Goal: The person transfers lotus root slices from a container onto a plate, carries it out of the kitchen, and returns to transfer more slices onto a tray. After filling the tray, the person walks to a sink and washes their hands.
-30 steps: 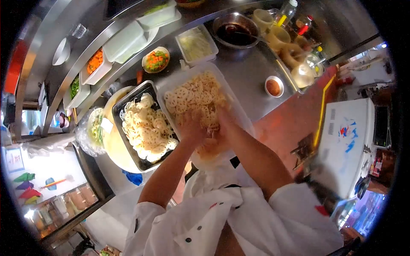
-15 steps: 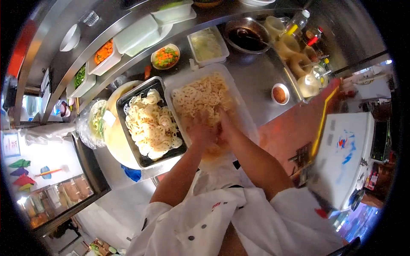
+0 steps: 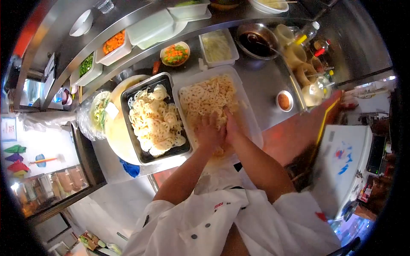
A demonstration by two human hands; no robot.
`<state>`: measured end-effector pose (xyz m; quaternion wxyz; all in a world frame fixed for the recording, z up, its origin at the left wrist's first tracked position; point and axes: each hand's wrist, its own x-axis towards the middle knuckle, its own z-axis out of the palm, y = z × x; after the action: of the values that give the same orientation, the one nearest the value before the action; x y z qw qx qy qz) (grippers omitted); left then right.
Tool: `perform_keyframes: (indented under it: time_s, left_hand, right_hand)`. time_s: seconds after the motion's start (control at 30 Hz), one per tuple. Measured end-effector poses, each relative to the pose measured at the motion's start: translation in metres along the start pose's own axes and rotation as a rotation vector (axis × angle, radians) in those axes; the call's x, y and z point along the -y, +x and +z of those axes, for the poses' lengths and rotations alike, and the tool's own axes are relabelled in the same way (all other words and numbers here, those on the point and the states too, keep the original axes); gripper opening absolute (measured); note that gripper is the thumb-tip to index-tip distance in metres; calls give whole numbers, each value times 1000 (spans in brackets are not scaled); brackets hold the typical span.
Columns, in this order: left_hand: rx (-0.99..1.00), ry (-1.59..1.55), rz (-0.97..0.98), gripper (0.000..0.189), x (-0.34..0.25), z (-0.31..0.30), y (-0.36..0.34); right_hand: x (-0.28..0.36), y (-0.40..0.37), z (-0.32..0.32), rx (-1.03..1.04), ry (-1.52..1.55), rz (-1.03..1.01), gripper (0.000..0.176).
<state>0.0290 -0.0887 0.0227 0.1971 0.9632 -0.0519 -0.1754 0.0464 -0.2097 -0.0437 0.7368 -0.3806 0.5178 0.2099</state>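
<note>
Both of my hands are in a translucent plastic tub (image 3: 253, 122) of thin lotus root slices (image 3: 209, 96) in some cloudy liquid. My left hand (image 3: 209, 132) lies on the slices with its fingers spread and pointing away from me. Close beside it, my right hand (image 3: 232, 128) is turned on edge, its fingers stretched forward against the slices. A few slices show between the two hands. Parts of the fingertips are hidden among the food. Left of the tub, touching or nearly touching it, a black tray (image 3: 188, 147) holds a heap of lotus root slices.
The tray rests partly on a round cutting board (image 3: 114, 133). Behind are a bowl of chopped vegetables (image 3: 175, 54), a tub of pale shreds (image 3: 218, 46) and a metal bowl of dark sauce (image 3: 256, 41). A small bowl of red seasoning (image 3: 284, 101) stands right. A shelf (image 3: 149, 55) spans the back.
My hands have shifted slightly within the tub, and the left fingers are now more plainly visible on top of the slices. The whole view has moved a little.
</note>
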Motion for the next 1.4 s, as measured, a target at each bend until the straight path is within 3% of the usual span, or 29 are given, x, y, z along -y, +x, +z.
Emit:
perform_keyframes:
  time_s: [0.07, 0.2, 0.27, 0.37, 0.5, 0.6, 0.67, 0.77, 0.87, 0.97, 1.0, 1.07, 1.1, 1.13, 1.2, 1.33, 1.4]
  left_hand:
    - [-70, -46, 24, 69, 3, 18, 2]
    - [-119, -68, 39, 67, -11, -1, -11]
    - [-301, -225, 249, 68, -3, 24, -6]
    - [-340, -202, 236, 67, -18, 18, -14]
    - [-367, -370, 247, 66, -20, -10, -21]
    - [-426, -447, 288, 65, -10, -38, -24]
    - [-405, -466, 218, 64, 5, -77, -28]
    - [-486, -418, 145, 61, 44, -118, -33]
    - [-611, -378, 162, 61, 104, -151, -29]
    - [-638, -313, 98, 63, 154, -167, -15]
    - [-639, -316, 101, 63, 171, -162, -6]
    - [-551, -109, 2, 66, 198, -146, 12]
    - [-408, -81, -134, 71, 201, -148, 18]
    - [-410, -90, -125, 71, 208, -145, 23]
    - [-472, 37, -124, 78, 219, -138, 31]
    - [-489, 68, -59, 81, 225, -142, 53]
    - [-424, 73, -46, 82, 229, -151, 71]
  right_hand:
    - [-5, -4, 6, -108, 181, -10, 58]
    - [12, -57, 4, -63, 196, 32, 59]
    - [19, -79, 2, 81, 176, -90, 59]
    - [5, -33, -34, 144, 196, -72, 53]
    - [33, -131, 16, 183, 214, -79, 54]
    - [33, -149, 41, 238, 223, -153, 52]
    - [29, -152, 65, 383, 211, -203, 48]
    - [24, -185, 126, 430, 128, -97, 44]
    - [-2, -180, 191, 701, 163, -82, 41]
    - [-19, -128, 243, 919, 97, -32, 46]
    - [-20, -113, 256, 918, 95, -36, 46]
    - [-22, -82, 275, 671, -171, -48, 49]
    - [-23, -56, 276, 727, -211, -25, 49]
    - [-14, -84, 281, 720, -213, -35, 49]
    - [0, -134, 284, 485, -221, -46, 51]
    - [11, -89, 271, 446, -381, -53, 52]
    - [14, -92, 268, 533, -347, 47, 58]
